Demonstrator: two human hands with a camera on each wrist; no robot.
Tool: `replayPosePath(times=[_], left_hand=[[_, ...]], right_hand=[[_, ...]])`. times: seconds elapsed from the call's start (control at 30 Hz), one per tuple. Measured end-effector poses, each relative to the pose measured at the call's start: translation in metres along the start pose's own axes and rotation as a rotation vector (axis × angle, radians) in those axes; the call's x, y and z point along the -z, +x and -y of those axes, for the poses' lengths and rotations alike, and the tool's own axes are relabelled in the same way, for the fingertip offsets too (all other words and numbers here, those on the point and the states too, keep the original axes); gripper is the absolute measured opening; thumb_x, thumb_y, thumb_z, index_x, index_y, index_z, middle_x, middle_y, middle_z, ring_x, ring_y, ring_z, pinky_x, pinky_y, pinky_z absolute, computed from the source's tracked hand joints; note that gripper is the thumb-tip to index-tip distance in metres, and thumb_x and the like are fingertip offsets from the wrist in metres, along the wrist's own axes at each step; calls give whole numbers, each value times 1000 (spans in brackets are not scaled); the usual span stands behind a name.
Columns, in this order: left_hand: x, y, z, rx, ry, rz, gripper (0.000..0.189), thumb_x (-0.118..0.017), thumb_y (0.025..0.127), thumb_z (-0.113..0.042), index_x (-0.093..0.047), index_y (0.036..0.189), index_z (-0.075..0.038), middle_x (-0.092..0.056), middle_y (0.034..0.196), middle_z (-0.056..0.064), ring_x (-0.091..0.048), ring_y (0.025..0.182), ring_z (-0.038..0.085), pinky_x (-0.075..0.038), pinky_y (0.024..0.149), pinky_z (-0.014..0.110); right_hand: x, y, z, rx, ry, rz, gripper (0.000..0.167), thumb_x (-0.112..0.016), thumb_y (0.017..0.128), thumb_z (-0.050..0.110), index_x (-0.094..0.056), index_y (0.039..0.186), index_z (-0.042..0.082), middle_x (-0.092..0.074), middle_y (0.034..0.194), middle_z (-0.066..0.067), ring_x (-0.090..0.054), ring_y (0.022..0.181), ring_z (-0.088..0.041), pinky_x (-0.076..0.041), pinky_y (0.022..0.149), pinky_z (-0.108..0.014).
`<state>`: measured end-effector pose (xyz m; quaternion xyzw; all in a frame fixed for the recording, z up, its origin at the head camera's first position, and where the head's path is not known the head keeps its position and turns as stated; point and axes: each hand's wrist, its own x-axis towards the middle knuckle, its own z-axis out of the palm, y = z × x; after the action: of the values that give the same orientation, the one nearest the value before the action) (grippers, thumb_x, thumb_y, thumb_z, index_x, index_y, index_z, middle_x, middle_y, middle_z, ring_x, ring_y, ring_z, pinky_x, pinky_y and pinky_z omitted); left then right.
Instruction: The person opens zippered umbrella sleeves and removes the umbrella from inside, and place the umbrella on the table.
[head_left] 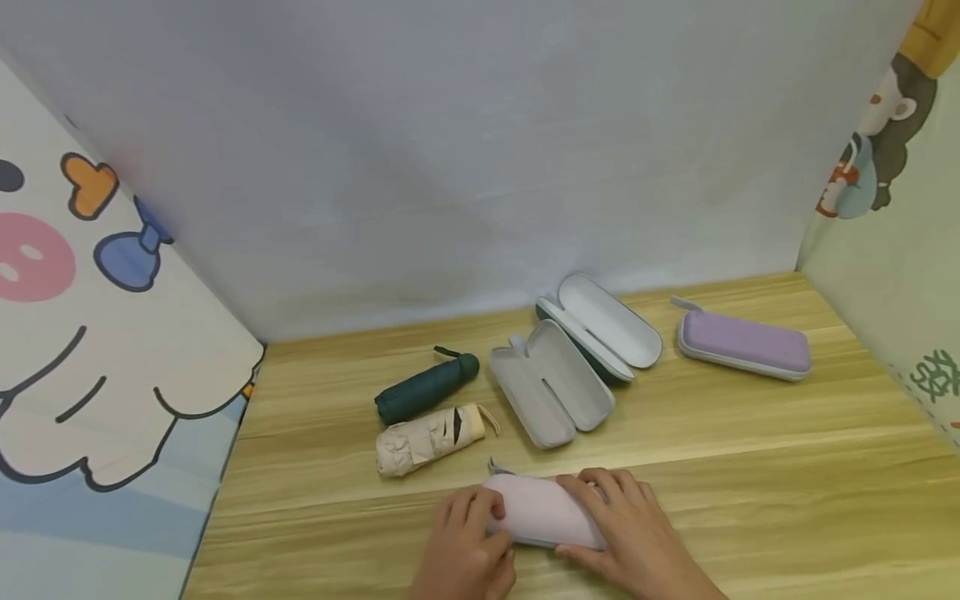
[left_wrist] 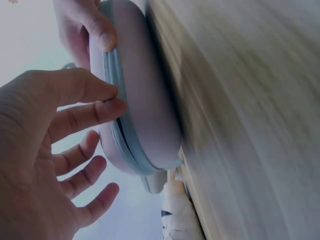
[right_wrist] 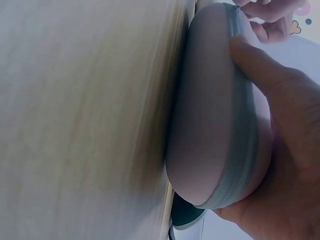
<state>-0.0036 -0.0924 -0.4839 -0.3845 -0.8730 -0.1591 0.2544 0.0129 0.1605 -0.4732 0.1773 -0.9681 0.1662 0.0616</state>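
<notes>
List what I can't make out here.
Pale pink oval zippered case: contents hidden by its lid, head view; its narrow gap is too dark, left wrist view.
Lilac elongated zippered case: contents hidden by its lid, head view.
Crumpled beige fabric umbrella: dark patch too small to identify, head view.

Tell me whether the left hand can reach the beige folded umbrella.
Probably yes: the beige folded umbrella lies just beyond the left hand, with nothing on it or between them. The hand pinches at the zipper of the pale pink case, so it would likely need to let go first.
</notes>
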Motion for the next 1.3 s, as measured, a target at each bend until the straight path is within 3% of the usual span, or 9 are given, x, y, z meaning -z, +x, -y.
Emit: replayPosePath(times=[0.13,0.33,0.53,0.7,0.83,1.0,1.13,1.3], left_hand=[[-2,6,-4,-27,-37,22,29,-83,67,-21,-57,55,-26,-56,99,-3,-54,97,19,-49,79,39],[-5,16,-11,-68,-15,36,28,-82,69,-25,-58,54,-28,-56,99,-5,-53,96,18,-48,80,38],[-14,25,-21,-118,-12,38,28,-81,70,-29,-58,54,-29,-55,100,-6,-51,97,18,-43,81,36],[-19,28,-30,-121,-61,76,30,-83,72,-29,-57,58,-30,-53,102,-7,-48,101,16,-42,85,36],[-22,30,-36,-122,-58,90,30,-84,72,-31,-57,58,-30,-53,103,-8,-48,103,16,-42,88,36],[-23,35,-40,-126,-36,83,27,-84,72,-32,-60,61,-30,-54,104,-7,-48,104,16,-41,89,36],[-24,38,-42,-122,-14,91,26,-86,74,-33,-62,63,-31,-54,105,-7,-47,105,18,-42,90,39],[-24,38,-46,-114,-30,149,27,-90,76,-38,-66,66,-30,-53,109,-7,-48,110,20,-50,95,51]], right_hand=[[0,0,1,3,6,-8,77,-84,78,60,-59,143,27,-62,126,2,-59,114,-21,-49,92,-45],[3,0,0,27,49,5,76,-85,80,56,-58,144,25,-61,127,1,-58,116,-21,-48,89,-45],[12,0,-6,73,211,71,76,-87,81,31,-54,148,22,-57,138,0,-54,123,-21,-43,90,-46],[18,-4,-10,89,342,91,82,-79,71,12,-49,148,18,-52,145,6,-49,131,-17,-42,99,-49],[21,-7,-14,63,461,123,80,-77,72,6,-47,145,17,-50,146,4,-46,131,-12,-43,105,-40],[24,-11,-25,6,481,81,70,-86,76,10,-51,135,23,-51,137,8,-47,123,-3,-46,99,-25],[27,-10,-32,26,407,3,64,-92,75,22,-57,129,25,-55,129,14,-51,117,-2,-50,94,-29],[26,-10,-35,36,387,6,62,-93,77,30,-58,129,27,-56,129,16,-54,115,-2,-52,93,-31]])
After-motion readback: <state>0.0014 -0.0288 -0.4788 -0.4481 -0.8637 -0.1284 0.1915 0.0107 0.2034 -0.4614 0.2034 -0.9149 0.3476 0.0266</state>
